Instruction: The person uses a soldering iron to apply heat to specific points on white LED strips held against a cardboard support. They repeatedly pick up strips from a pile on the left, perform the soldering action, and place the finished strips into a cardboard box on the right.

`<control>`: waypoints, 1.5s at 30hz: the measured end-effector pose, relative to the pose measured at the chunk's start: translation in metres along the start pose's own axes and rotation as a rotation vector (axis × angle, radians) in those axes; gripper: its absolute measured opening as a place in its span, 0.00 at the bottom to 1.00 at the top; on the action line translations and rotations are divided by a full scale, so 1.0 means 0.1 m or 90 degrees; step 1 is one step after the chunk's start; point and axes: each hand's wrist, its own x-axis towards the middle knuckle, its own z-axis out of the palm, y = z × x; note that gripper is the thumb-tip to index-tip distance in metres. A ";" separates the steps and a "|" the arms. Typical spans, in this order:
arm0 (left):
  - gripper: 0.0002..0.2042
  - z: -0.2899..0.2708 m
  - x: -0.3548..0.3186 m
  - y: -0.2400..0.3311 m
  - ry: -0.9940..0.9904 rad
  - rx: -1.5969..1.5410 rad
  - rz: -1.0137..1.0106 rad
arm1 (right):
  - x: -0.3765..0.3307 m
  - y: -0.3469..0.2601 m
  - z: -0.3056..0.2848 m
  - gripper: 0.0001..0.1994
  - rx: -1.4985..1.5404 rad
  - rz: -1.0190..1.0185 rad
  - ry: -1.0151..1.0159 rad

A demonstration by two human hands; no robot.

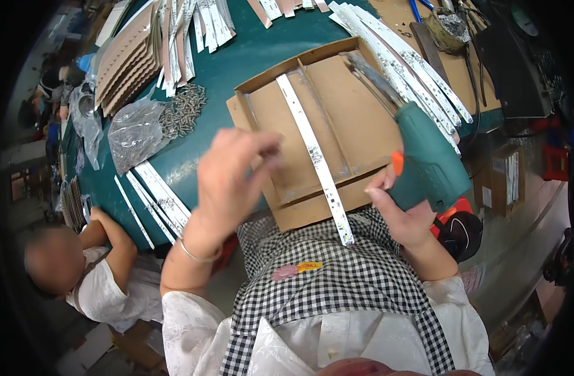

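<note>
My right hand (pixel 403 216) grips a green electric screwdriver (pixel 425 156) by its handle; the tool's metal bit (pixel 371 75) points away over a brown cardboard jig (pixel 356 119). A long white LED strip (pixel 315 156) lies lengthwise in the jig and overhangs its near edge toward my checked apron. My left hand (pixel 230 178) hovers raised above the jig's left side, fingers pinched together near the strip; whether it holds a small screw I cannot tell.
On the green table (pixel 237 56) are a clear bag (pixel 136 131) with a pile of screws (pixel 187 109), stacks of cardboard jigs (pixel 127 59), and white strips at far right (pixel 412 62) and near left (pixel 158 200). Another person (pixel 99 276) sits at left.
</note>
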 end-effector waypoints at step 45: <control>0.08 0.59 -0.19 -0.10 0.124 -0.020 -0.068 | 0.20 0.10 0.25 0.33 0.046 -0.019 -0.013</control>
